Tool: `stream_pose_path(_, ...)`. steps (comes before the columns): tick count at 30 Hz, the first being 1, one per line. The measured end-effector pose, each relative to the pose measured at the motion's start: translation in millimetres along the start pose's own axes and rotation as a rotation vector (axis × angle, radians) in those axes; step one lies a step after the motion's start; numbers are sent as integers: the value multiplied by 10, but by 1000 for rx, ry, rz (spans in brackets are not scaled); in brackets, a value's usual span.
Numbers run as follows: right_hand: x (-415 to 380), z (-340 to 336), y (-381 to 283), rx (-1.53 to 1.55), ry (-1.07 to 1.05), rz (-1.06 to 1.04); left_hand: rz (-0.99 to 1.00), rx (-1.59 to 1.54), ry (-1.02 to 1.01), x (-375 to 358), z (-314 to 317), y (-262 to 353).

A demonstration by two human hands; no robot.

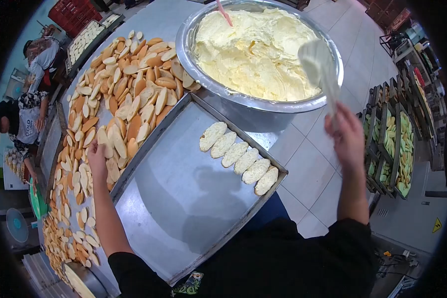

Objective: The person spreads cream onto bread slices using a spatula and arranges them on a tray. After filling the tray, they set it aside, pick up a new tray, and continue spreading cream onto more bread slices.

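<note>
My left hand (98, 161) is at the edge of a large pile of bread slices (134, 107), its fingers pinched at a pale slice (103, 140). My right hand (343, 130) grips the handle of a cream-smeared spatula (319, 64), which is blurred and hangs over the right rim of a big metal bowl (335, 82). Pale yellow cream (253, 54) fills the bowl. Before me a metal tray (159, 198) holds one slanting row of several cream-coated slices (234, 154) along its far right side.
A pink handle (224, 12) stands in the cream. Two people (27, 119) (43, 59) work at the left. Racked trays of green slices (405, 149) stand at the right. A second bowl (87, 280) is at the lower left, and red crates (72, 17) are at the back.
</note>
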State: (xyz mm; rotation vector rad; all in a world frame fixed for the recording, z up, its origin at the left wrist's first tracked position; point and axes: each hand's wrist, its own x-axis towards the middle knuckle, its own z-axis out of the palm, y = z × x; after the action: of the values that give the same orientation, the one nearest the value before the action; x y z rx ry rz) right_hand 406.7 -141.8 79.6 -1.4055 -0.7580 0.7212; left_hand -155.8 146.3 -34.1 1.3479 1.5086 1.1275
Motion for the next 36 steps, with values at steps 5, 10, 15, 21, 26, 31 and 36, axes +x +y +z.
stream_pose_path(5,1144,-292,-318,-489,-41,-144,-264,-526,16,-389,127,386)
stream_pose_path(10,2262,-315,48,-1198,25,-337,-328,-707,-7,-539,53,157)
stream_pose_path(15,2361,24,7,-1517,65,-268,-453,-770,2,-981,225,403)
stream_pose_path(21,2643,87,268,-1468,-131,-365,-413,-849,-49,-1231,143,535)
stream_pose_path(26,2485,12,43,-1181,-319,-171,-325,-942,-125,-1423,63,542)
stream_pose_path(31,2078,-143,-271,-716,-319,22,-294,-1077,-233,-1600,93,475)
stream_pose_path(36,1636,-156,-434,-332,-375,44,-277,-1161,-397,-1885,173,465)
